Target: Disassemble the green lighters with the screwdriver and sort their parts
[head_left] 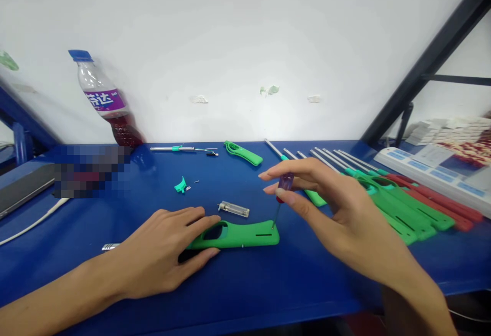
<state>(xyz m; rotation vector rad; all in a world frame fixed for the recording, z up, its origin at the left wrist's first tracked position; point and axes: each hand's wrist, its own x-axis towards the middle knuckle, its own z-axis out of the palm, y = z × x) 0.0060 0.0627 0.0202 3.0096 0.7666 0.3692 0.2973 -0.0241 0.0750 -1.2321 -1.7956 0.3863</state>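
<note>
Left hand (164,246) loosely grips the green lighter (251,234); right hand (326,208) pinches the screwdriver (285,182) above its right end.

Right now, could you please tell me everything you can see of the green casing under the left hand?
The green casing looks like smooth plastic and lies on the blue table. It has a rounded opening and a thin dark slot. The left hand holds it, hiding its left end; a screwdriver touches it near the right end.
</note>
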